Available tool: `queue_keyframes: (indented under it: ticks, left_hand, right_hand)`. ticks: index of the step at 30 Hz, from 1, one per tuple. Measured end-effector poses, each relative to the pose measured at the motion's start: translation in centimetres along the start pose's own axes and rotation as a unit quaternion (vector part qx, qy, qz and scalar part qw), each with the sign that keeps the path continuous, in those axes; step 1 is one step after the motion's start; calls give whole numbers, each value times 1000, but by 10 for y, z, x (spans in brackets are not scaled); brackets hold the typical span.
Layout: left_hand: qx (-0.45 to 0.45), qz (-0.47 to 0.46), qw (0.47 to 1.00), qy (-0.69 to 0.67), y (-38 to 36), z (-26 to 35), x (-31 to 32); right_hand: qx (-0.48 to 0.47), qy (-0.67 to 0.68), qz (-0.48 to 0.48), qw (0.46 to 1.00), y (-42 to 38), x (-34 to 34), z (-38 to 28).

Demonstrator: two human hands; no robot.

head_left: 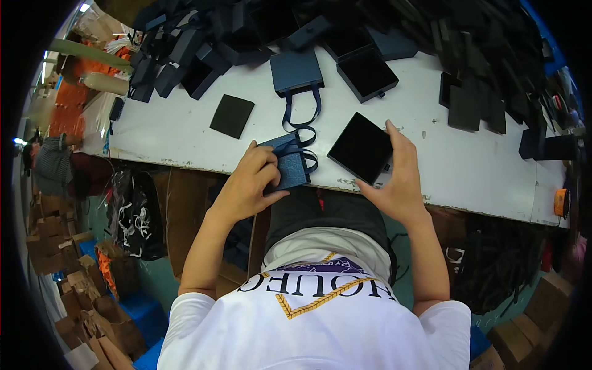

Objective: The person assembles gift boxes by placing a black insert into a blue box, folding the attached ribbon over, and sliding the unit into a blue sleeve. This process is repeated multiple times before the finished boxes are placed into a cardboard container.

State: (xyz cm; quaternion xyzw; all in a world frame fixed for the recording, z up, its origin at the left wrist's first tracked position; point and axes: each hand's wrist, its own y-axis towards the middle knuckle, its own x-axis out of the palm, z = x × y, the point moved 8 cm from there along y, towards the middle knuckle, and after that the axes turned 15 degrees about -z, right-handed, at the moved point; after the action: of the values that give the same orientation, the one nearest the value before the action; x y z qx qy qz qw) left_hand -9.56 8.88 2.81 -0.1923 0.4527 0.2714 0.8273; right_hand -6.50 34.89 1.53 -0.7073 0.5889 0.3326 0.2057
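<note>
My left hand is closed on a small blue gift bag with dark ribbon handles, at the table's front edge. My right hand is open, thumb and fingers apart, around the right corner of a black square box lying on the white table. Whether the fingers touch the box is hard to tell. Behind my left hand lies another blue bag, its ribbon handles toward me. A flat black square pad rests to the left, and an open dark box stands behind the black box.
Dark boxes are heaped along the back. Black pieces pile up at the right. An orange tape roll sits at the right edge. Another person is at the far left. Cardboard boxes stand on the floor.
</note>
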Motion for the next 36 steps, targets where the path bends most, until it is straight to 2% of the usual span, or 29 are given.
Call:
queue_keyframes:
  ticks: [7, 11, 14, 15, 18, 19, 22, 26, 29, 32, 33, 36]
  left_hand:
    - [-85, 92, 991, -34, -15, -16, 9]
    - [-65, 143, 984, -89, -12, -2, -11]
    - [-49, 190, 980, 11, 1, 2, -37]
    - [-72, 190, 977, 66, 12, 2, -42]
    - [-89, 104, 979, 154, 48, -3, -41]
    - [-84, 104, 978, 163, 61, -2, -40]
    - [-93, 24, 972, 214, 96, -3, -24]
    - [-58, 40, 967, 247, 119, -6, -17]
    - [-54, 103, 989, 86, 110, 3, -40]
    - [-43, 134, 988, -60, 94, -3, -54]
    - [-72, 119, 982, -128, 87, -13, -51]
    - [-61, 110, 981, -149, 58, -24, -45]
  right_hand:
    - [14, -17, -1, 1000, 4, 15, 15]
    - [31, -20, -14, 999, 4, 18, 18]
    - [14, -27, 4, 1000, 4, 15, 13]
    - [11, -25, 7, 1000, 3, 15, 14]
    - [3, -19, 15, 1000, 3, 15, 15]
    - [1, -17, 17, 1000, 2, 15, 15]
    - [-3, -6, 30, 1000, 0, 13, 17]
    - [-5, 6, 42, 999, -1, 12, 20]
    - [12, 32, 38, 999, -1, 13, 21]
    - [12, 33, 35, 999, -1, 14, 23]
    - [8, 29, 36, 999, -1, 14, 23]
    - [3, 18, 38, 999, -1, 14, 22]
